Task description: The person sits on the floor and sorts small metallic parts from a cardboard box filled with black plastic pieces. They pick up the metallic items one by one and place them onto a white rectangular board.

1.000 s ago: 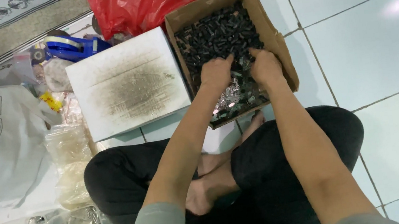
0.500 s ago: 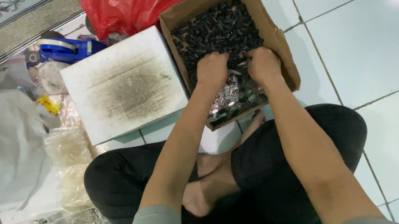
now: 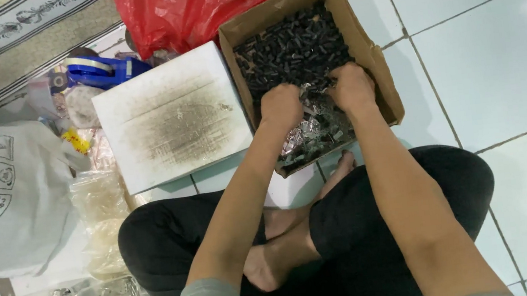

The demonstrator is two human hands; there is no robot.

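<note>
Both hands are buried knuckle-up in the cardboard box (image 3: 369, 56) on the tiled floor (image 3: 503, 41): the left hand (image 3: 280, 106) and right hand (image 3: 352, 88) are curled onto a crinkled clear plastic bag (image 3: 312, 137) lying among the small black parts (image 3: 292, 49), at the box's near end. Working well here probably means gripping the film gently, lifting evenly so nothing spills. The fingertips are hidden under the hands, so I cannot tell how tightly they close. What the bag holds is hard to make out
</note>
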